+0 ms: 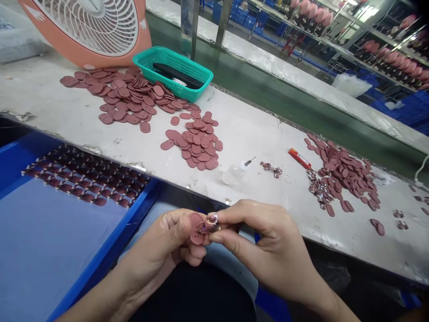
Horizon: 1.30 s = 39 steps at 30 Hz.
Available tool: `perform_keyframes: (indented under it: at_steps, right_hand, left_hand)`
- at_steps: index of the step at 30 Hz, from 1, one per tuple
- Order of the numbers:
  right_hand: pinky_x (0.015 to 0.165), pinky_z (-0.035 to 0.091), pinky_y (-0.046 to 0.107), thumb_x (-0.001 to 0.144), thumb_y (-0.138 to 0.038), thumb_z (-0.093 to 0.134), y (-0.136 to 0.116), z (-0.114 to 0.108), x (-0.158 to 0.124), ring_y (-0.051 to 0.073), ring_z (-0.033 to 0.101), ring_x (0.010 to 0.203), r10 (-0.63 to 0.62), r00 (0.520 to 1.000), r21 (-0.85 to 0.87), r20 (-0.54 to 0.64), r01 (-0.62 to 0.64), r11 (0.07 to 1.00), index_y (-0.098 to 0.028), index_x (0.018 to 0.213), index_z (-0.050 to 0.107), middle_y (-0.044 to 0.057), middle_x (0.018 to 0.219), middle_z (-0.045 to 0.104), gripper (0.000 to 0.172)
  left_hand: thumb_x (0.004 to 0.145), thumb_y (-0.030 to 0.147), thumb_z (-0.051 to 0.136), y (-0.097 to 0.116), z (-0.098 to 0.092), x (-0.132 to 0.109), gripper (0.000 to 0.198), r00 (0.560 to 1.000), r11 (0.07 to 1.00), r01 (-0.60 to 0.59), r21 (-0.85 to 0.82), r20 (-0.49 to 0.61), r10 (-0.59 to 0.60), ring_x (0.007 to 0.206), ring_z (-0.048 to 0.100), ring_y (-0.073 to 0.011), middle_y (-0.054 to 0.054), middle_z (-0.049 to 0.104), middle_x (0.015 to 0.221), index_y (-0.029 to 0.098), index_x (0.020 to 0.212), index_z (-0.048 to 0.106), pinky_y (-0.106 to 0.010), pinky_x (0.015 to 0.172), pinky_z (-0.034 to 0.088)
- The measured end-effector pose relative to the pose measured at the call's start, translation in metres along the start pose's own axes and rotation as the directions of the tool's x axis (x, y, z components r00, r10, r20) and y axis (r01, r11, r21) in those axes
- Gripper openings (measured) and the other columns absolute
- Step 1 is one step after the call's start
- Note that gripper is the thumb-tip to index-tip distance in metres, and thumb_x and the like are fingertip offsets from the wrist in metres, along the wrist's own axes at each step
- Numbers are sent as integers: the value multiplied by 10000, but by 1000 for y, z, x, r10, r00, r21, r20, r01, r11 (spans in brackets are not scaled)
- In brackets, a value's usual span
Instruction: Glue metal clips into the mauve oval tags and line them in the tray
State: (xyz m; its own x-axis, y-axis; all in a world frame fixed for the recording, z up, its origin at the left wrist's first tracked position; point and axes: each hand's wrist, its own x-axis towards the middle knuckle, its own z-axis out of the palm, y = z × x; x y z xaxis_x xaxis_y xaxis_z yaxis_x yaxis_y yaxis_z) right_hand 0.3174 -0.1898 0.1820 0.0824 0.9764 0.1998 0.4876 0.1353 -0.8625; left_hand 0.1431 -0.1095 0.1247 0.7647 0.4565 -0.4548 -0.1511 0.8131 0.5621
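Observation:
Between thumb and fingers, my left hand (174,237) holds a flat oval reddish-brown disc (197,235) with small holes. My right hand (264,241) pinches a small figure-like piece (212,223) in brown, white and dark colours, pressed against the disc's right side. Both hands are close together above my lap, in front of the table edge. Whether the piece is fixed to the disc I cannot tell. Beyond them on the table lie a pile of similar discs (201,143), a clear bottle with a needle tip (234,173) and a few small figure-like pieces (272,169).
A blue tray (83,268) at left holds rows of assembled pieces (90,179). Farther back stand an orange fan (144,31), a green basket (201,89) and a large disc pile (124,96). To the right are more discs (348,170) and a red box (299,158).

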Motion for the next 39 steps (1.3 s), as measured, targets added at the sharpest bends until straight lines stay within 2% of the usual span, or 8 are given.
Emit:
perform_keyframes:
  at_steps: [8,12,18,22,25,31,34,39]
  right_hand:
    - [679,526,182,889,-116,735,-2,-7,9,83,685,706,-32,995,-13,91,33,999,-186,960,740,-24,826,765,100]
    - [667,527,200,887,-119,730,-3,-7,11,96,684,694,-39,992,-54,119,46,997,-188,950,736,-16,814,761,93]
    - [655,523,186,877,-104,729,-4,-8,13,91,680,683,-37,990,-54,136,45,998,-176,918,737,-13,798,755,83]
    - [658,517,179,882,-109,729,-5,-9,16,83,676,680,-32,989,-72,144,43,996,-175,911,735,-19,794,749,73]
    - [664,513,178,883,-102,727,-7,-10,17,80,675,688,-45,987,-89,157,59,994,-175,915,731,-25,798,746,80]
    - [697,543,215,900,-106,697,-8,-9,17,114,696,736,-73,978,-123,198,99,987,-188,956,714,-6,835,755,101]
    - [676,553,228,912,-111,684,-8,-6,13,118,689,703,-112,976,-119,189,136,984,-179,977,702,5,811,746,96]
    - [650,587,232,916,-95,678,-12,-4,3,124,690,673,-212,966,-110,146,229,967,-197,1052,689,13,821,762,170]
  left_hand:
    - [648,557,897,1,4,1,432,999,999,45,-31,-11,-45,482,586,-66,-16,683,620,153,622,747,-136,494,525]
    - [649,563,896,1,4,3,426,997,997,68,-20,-32,-69,479,566,-63,-10,663,597,156,680,774,-132,491,510]
    - [588,553,927,6,12,-1,437,991,996,78,-37,-108,-81,466,557,-56,-3,670,599,152,674,778,-130,475,501]
    - [563,535,941,12,19,-6,429,983,996,79,-33,-161,-84,474,586,-64,-3,688,595,153,604,749,-140,497,528]
    - [556,541,942,12,17,-6,438,985,997,77,-28,-154,-80,469,593,-66,-5,686,588,155,585,738,-141,495,532]
    - [615,546,918,5,5,-1,416,995,998,64,-10,-72,-64,474,566,-65,-3,653,583,159,646,769,-140,489,512]
    - [653,538,901,6,6,-2,396,998,1000,28,14,-54,-27,494,556,-66,6,627,575,162,646,776,-133,499,499]
    - [605,519,931,9,11,-10,379,998,997,-38,67,-55,41,499,569,-87,5,629,520,170,667,799,-151,531,508]
